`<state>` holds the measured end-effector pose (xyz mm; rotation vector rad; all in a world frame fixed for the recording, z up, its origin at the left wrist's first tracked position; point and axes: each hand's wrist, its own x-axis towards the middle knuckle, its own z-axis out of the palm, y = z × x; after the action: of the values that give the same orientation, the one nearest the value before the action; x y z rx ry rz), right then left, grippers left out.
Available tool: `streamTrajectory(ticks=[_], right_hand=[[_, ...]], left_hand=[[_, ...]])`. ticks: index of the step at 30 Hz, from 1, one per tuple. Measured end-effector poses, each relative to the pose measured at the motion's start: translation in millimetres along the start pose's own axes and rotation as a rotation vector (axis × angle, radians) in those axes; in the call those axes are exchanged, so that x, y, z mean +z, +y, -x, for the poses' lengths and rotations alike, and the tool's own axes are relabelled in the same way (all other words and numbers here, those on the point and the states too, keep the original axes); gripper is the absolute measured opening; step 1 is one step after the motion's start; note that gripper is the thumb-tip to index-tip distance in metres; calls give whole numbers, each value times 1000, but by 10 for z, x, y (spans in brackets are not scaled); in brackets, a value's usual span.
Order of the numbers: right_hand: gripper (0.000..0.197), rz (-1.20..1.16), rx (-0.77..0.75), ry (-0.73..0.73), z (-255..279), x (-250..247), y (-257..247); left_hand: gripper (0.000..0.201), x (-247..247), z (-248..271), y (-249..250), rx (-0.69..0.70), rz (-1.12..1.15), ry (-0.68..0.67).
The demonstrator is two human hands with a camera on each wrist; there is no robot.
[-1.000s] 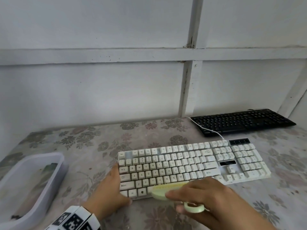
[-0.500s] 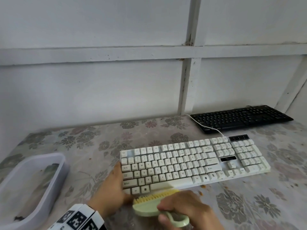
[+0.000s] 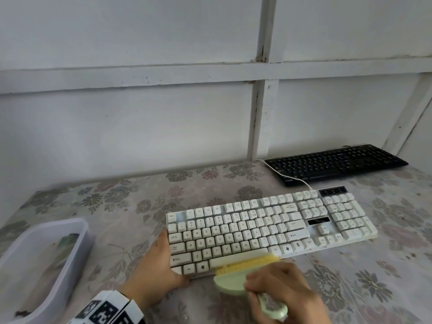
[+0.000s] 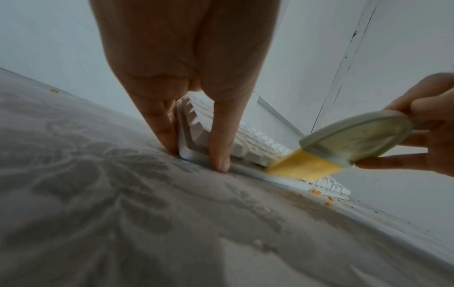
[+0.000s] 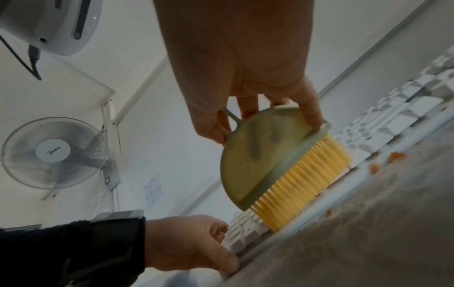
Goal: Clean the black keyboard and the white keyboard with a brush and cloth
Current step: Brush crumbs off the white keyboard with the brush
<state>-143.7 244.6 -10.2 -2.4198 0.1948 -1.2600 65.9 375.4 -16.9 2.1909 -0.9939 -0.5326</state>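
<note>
The right hand [image 3: 284, 292] is gripping a pale green half-moon plastic brush with yellow bristles [image 3: 236, 275] low in the centre of the head view, its fingers [image 5: 310, 108] curled over the back of the brush and its thumb hooked at the loop handle. The bristles are lying against the near edge of the long white plastic keyboard [image 3: 268, 230], around the space bar. That keyboard is lying flat on the counter [image 3: 131, 206], which is covered with a faded floral cloth, running from the centre of the frame towards the right.

The left hand [image 3: 156, 270] is steadying the keyboard's lower left corner: in the left wrist view its straight fingers [image 4: 162, 124] are pressing down on either side of the corner, one against the left end and one against the near edge, with the tips touching the counter.

The black plastic keyboard [image 3: 336, 162] is lying further back at the upper right, close to the white panelled wall, well apart from both hands. A white cable [image 3: 287, 173] is running across its left end to the back of the white keyboard.

Small orange crumbs [image 4: 317, 191] are lying on the counter just beside the white keyboard's near edge. A translucent plastic tub [image 3: 44, 265] is sitting at the lower left of the head view.
</note>
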Motion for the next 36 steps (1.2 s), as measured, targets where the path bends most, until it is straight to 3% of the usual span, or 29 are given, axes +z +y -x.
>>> streamTrajectory(ticks=[2, 5, 13, 17, 23, 28, 31, 36], right_hand=[[27, -40, -55, -45, -1, 72, -78], [25, -63, -95, -40, 11, 215, -100], [23, 21, -58, -48, 119, 196, -82], [4, -20, 158, 40, 111, -208, 188], [31, -84, 389, 65, 118, -677, 378], [25, -131, 423, 15, 65, -679, 463], [38, -151, 454, -13, 80, -815, 694], [46, -6, 579, 85, 100, -1275, 991]], left_hand=[[101, 5, -2, -24, -4, 2, 4], [105, 18, -17, -60, -19, 2, 18], [91, 10, -1, 19, 56, -8, 18], [88, -6, -13, 28, 37, 36, 13], [89, 2, -24, 30, 1, 8, -9], [95, 4, -28, 35, -26, -20, -5], [93, 6, -27, 27, -41, -36, -7], [85, 17, -5, 136, -7, -49, 5]])
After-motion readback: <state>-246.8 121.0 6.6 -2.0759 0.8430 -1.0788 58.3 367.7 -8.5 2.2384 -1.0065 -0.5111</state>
